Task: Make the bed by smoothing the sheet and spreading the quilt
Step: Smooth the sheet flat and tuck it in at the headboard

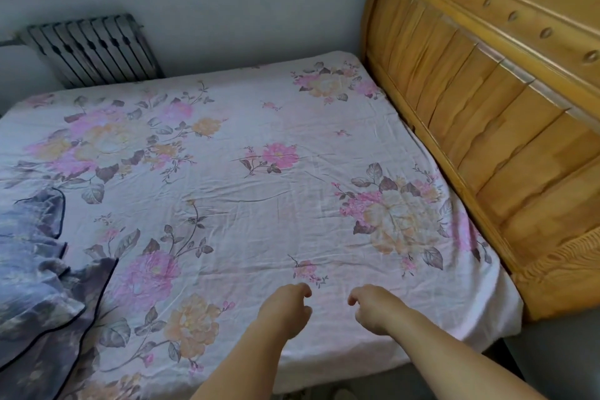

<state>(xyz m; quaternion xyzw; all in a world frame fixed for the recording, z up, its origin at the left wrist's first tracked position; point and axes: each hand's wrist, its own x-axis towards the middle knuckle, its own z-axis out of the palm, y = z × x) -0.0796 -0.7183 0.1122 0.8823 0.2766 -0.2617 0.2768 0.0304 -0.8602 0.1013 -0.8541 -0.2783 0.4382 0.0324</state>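
Smoothing seems underway: left hand (285, 308) and right hand (373, 310), loosely curled, empty, over the sheet (259, 204) near the bed's near edge; quilt (35, 286) needs spreading next.

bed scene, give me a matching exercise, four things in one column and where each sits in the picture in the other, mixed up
Things:
1. quilt
2. headboard
3. radiator
4. hands (left hand, right hand)

Places:
A. against the far wall, upper left
B. bunched at the left edge of the sheet
C. low centre, over the sheet's near edge
D. along the right side

Pairs: 1-B, 2-D, 3-A, 4-C
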